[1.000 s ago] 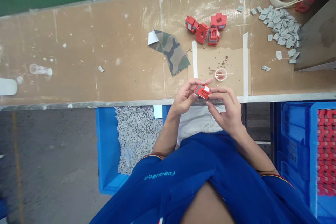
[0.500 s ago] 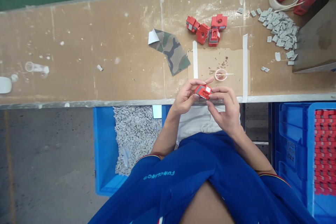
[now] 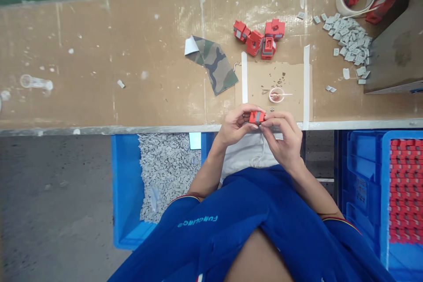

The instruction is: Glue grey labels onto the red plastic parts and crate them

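Note:
A small red block with a grey band (image 3: 257, 117) is held over the table's front edge. My left hand (image 3: 235, 126) grips it from the left, fingers along its far side and thumb below. The fingertips of my right hand (image 3: 284, 134) are closed on its right end. Just beyond my hands a small round cup (image 3: 276, 95) with a thin stick across it stands on a cardboard sheet (image 3: 292, 79) between two white tape strips. Several red blocks (image 3: 254, 43) sit together behind the sheet.
A camouflage cloth piece (image 3: 216, 64) lies left of the sheet. At the right are a pile of grey pieces (image 3: 352, 37) and a tape roll (image 3: 340, 4). Below the table, a blue bin of grey pieces (image 3: 168, 167) stands left, a blue crate of red parts (image 3: 385, 185) right.
The red block has been turned between my fingers, so its grey band now faces up. My right fingertips have moved slightly left against it. The whole view has shifted a little.

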`<state>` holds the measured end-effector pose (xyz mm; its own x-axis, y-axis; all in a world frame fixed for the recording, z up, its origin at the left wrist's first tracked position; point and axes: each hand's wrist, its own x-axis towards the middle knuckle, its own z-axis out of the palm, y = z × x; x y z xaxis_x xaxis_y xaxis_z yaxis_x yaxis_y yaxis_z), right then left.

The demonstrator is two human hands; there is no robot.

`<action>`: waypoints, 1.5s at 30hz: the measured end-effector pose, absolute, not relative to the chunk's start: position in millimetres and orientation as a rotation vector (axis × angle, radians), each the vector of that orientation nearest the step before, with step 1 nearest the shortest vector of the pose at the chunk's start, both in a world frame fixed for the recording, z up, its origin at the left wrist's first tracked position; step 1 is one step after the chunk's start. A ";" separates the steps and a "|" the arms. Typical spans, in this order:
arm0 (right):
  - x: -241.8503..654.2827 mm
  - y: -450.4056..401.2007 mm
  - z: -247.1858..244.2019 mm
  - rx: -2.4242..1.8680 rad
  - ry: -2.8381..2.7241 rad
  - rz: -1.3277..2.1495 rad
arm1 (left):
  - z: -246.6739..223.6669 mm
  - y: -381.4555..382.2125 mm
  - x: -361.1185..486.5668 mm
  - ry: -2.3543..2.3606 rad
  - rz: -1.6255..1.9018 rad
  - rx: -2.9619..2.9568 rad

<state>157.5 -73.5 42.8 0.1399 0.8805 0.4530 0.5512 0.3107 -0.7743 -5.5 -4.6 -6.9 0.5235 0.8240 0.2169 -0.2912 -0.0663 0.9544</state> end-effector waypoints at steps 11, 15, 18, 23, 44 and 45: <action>156.2 -74.2 42.1 -1.398 -1.495 0.421 | -6.2 -1.4 -7.5 0.479 0.967 1.395; 155.4 -73.5 41.1 -1.407 -1.496 0.400 | -7.8 -2.6 -7.5 0.463 0.916 1.341; 155.5 -72.2 38.5 -1.408 -1.499 0.388 | -8.2 -3.5 -7.4 0.483 0.928 1.322; 161.3 -68.7 37.6 -1.410 -1.577 0.462 | -6.0 -3.7 -7.0 0.558 0.933 1.382; 160.1 -63.2 8.5 -1.290 -1.460 0.376 | -2.0 -1.7 -4.3 0.584 0.967 1.407; 159.9 -64.0 7.4 -1.287 -1.422 0.391 | -2.5 -1.5 -3.9 0.585 0.973 1.403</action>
<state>159.9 -64.0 7.4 0.2180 0.8428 0.4920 0.4725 0.3499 -0.8089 -3.9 -1.5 -2.5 0.5128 0.8347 0.2009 -0.2139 -0.1024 0.9715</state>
